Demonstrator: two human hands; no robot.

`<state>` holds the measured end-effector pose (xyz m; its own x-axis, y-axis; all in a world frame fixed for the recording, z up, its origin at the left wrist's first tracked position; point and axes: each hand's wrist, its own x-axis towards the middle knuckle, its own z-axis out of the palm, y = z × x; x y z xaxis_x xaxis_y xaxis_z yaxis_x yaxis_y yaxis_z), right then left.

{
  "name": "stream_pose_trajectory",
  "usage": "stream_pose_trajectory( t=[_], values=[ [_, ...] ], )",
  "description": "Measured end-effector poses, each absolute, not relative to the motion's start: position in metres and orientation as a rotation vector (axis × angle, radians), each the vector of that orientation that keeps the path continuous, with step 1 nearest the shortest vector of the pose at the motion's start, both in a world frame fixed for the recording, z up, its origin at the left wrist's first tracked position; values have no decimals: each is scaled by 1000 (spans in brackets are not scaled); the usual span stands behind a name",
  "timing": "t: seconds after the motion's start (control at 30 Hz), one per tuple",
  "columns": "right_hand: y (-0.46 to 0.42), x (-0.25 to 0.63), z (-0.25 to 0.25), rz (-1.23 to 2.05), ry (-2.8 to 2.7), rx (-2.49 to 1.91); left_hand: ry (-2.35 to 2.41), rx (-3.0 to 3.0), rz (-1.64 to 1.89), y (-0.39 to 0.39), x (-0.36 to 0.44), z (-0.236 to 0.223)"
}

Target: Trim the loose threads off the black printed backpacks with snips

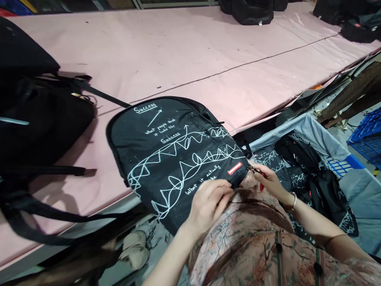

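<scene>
A black backpack (pixel 172 155) with white scribble lines and the word "Success" lies half on the pink table, its lower end hanging over the near edge onto my lap. My left hand (pixel 208 202) pinches the bag's bottom edge between thumb and fingers. My right hand (pixel 268 180), with a bracelet on the wrist, grips a small metal tool with a red part (pixel 257 171) just beside the bag's lower corner, close to a small red label (pixel 235 168).
The pink table (pixel 193 51) stretches away. A pile of black bags with straps (pixel 38 127) sits at the left. A fabric bin (pixel 300 159) at the right holds more printed backpacks. Blue crates (pixel 367 135) stand far right; more black bags (pixel 253 12) lie at the far edge.
</scene>
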<state>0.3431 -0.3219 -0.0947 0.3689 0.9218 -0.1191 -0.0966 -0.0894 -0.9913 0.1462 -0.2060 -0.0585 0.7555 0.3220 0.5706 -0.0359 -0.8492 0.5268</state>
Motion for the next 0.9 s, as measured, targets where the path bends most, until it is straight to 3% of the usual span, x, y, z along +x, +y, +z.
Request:
stream_pose_trajectory(
  t=[0.07,0.13,0.3,0.53,0.7,0.9],
  values=[
    [-317,373,-101,699,-1210,-1578,192,2336,841,-225,147,-61],
    [-310,397,-106,570,-1418,-1640,210,2337,750,-244,149,-67],
    [-285,424,-106,580,-1711,-1521,306,2322,599,-264,151,-84],
    [-259,424,-95,496,-1972,-1297,390,2204,647,-263,143,-90],
    [-257,422,-99,364,-1998,-1243,415,2160,644,-266,145,-89],
    [-263,426,-93,428,-1965,-1327,426,2153,695,-265,145,-89]
  ],
)
